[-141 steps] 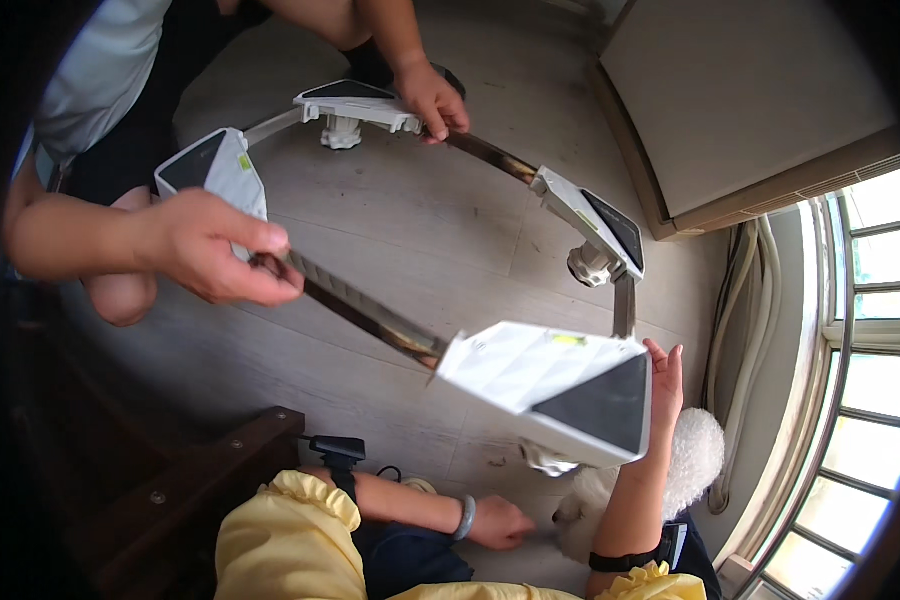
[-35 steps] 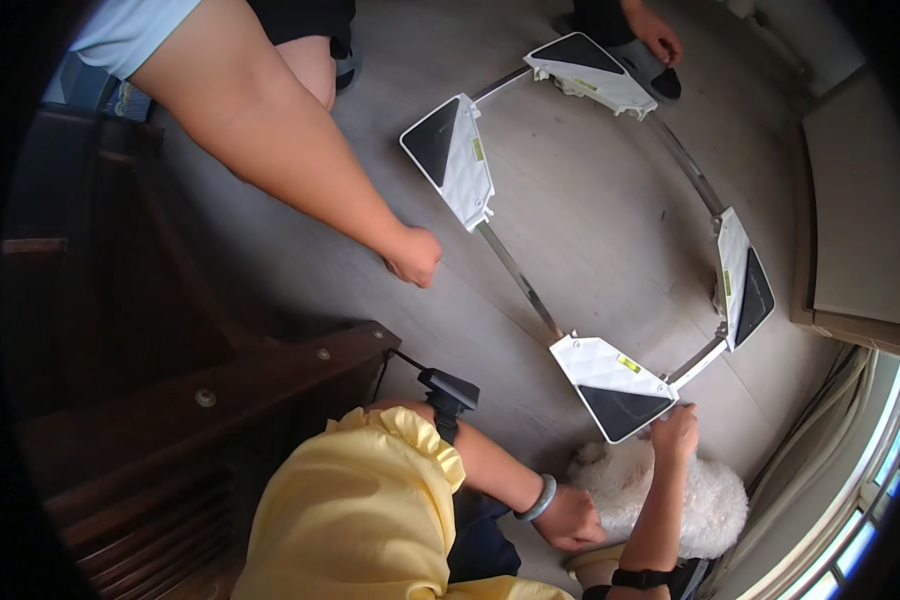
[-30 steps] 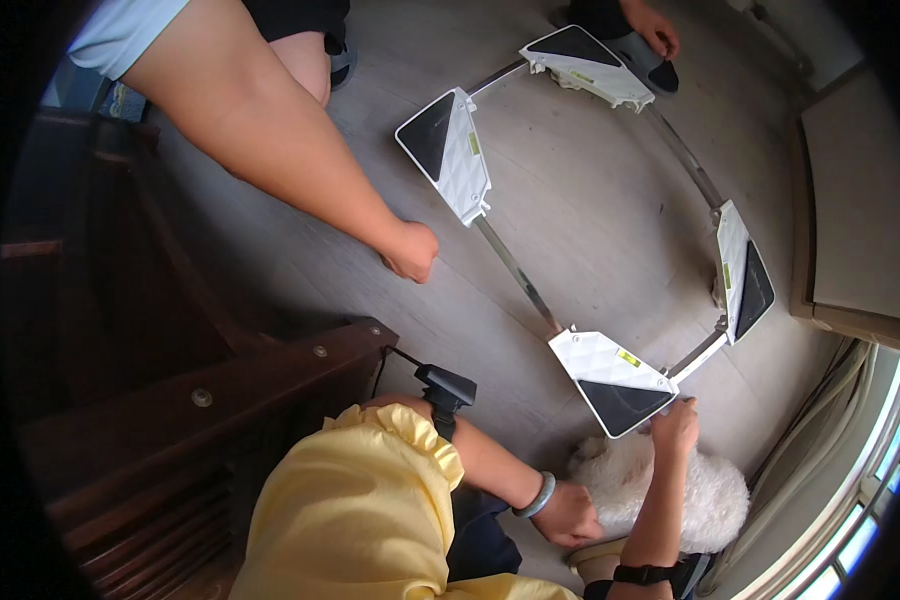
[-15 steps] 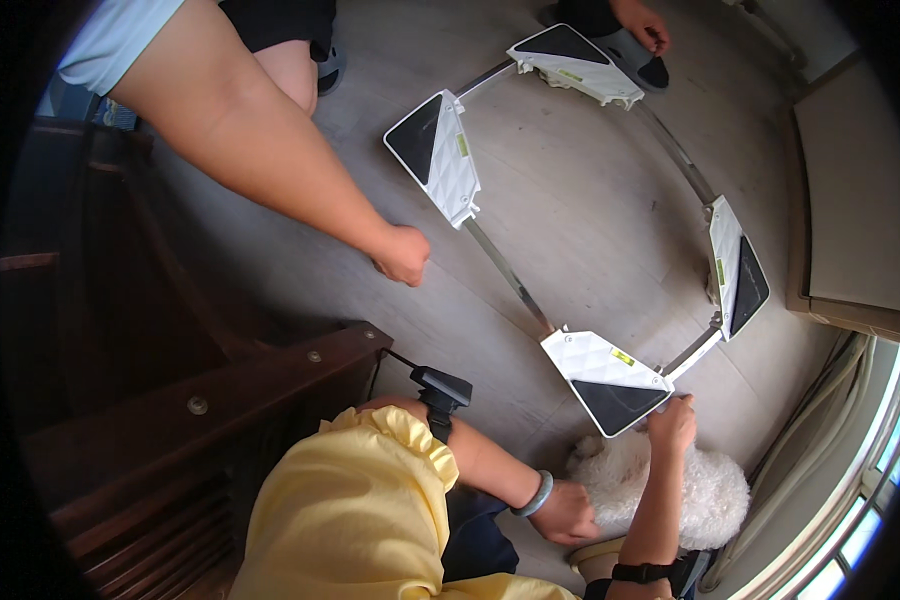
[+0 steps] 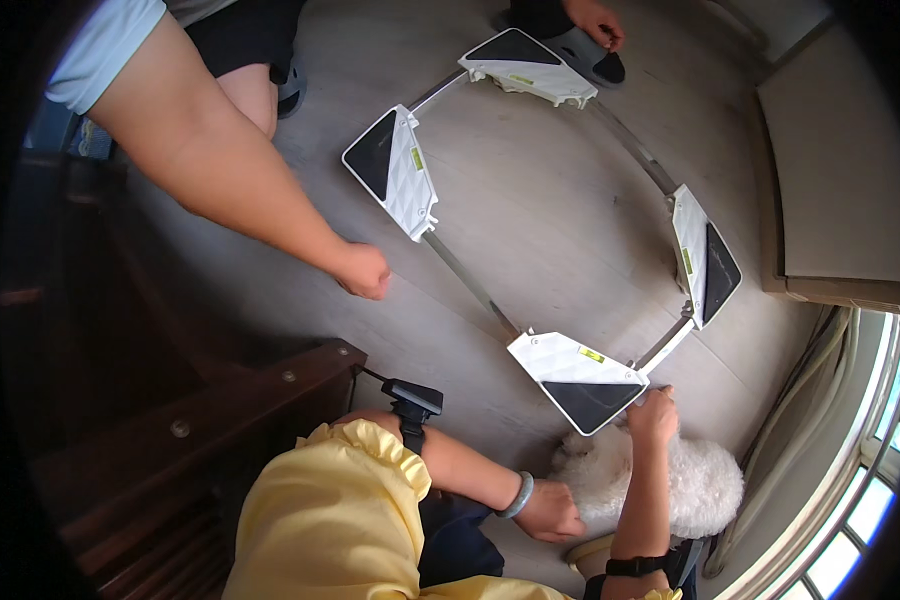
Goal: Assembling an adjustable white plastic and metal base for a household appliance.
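A four-sided frame of white plastic corner pieces and shiny metal bars (image 5: 470, 283) stood on the grey plank floor (image 5: 550, 230), in front of the wearer. Each corner carried a black panel and a small yellow-green level vial; the nearest corner piece (image 5: 560, 362) pointed back toward the wearer.

Right hand (image 5: 653, 415): just beside that corner, fingers curled in; could not tell whether they touched or gripped it. Left hand (image 5: 550, 510): lower, apart from the frame, back of hand up, fingers bent; their spacing and contents could not be told. A pale grey bangle (image 5: 517, 495) circled the left wrist. A fluffy white dog (image 5: 705, 485) lay behind the right forearm, its near end close to the left hand.

Co-worker's loosely fisted hand (image 5: 363, 272): left of the frame, apart from it. Another hand hung above a grey slipper (image 5: 582, 50) near the far corner.

Surroundings: dark brown wooden furniture (image 5: 200, 400) at left; pale, brown-edged cabinet (image 5: 845, 170) at right.
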Available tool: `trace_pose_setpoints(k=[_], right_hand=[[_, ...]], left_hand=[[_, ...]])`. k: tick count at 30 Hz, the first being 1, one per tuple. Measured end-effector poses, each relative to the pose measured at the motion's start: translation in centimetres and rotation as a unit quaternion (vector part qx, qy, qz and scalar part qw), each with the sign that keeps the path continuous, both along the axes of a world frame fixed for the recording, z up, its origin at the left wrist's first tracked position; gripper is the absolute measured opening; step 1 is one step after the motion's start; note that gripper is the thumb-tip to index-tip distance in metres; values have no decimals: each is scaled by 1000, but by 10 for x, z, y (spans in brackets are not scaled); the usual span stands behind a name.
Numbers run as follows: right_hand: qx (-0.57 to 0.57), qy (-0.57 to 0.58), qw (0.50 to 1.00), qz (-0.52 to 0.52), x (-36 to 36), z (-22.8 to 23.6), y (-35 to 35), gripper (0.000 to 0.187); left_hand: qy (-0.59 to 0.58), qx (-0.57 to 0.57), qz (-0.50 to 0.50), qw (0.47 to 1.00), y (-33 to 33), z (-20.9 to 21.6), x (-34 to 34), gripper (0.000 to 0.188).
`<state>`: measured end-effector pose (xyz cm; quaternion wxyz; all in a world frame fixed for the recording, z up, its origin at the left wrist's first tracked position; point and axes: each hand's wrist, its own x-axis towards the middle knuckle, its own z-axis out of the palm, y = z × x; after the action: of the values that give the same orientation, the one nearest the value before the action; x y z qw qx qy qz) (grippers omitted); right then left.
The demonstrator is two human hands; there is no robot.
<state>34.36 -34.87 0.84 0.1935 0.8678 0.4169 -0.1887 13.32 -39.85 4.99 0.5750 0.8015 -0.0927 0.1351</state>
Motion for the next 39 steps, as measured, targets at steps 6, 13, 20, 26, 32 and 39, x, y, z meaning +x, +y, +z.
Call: trace_pose_setpoints(k=[6,13,20,26,32,39], right_hand=[[-24,24,999,-34,11,9,-2,50],[-24,34,999,-31,4,6,2,62],[-23,48,998,-14,10,2,-4,69],[-44,66,996,-43,5,10,1,60],[-23,57,998,-28,6,8,-2,59],[-3,30,999,12,6,8,-7,59]], left_hand=[[-21,13,-26,999,4,0,9,21],[49,27,22,998,16,-3,7,19],[64,55,36,996,25,-10,13,17],[59,41,52,996,28,-10,12,18],[39,63,60,995,26,-5,12,19],[26,41,58,997,25,0,12,19]])
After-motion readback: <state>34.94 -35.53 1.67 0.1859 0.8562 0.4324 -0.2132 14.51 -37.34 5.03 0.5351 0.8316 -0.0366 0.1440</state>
